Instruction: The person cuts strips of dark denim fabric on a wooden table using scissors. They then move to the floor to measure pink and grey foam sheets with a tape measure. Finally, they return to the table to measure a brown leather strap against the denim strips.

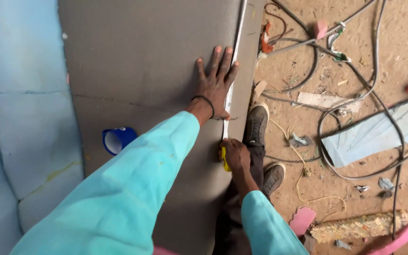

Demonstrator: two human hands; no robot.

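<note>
Grey sheet lies flat over blue foam. Ruler runs along the sheet's right margin. Left hand presses it, fingers spread flat. Right hand is closed round a yellow knife at the ruler's near end. Cut looks barely begun; nearly the full ruler length is left. Blue cup sits left of the ruler. No labels legible.

The person is wearing loose turquoise sleeves, running in from six and seven o'clock and ending at each wrist. A thin dark band is circling the wrist of the left hand; the right hand is showing nothing on it. Dark trousers are covering the legs, and grey-brown shoes with pale soles are sitting toward three o'clock.
</note>
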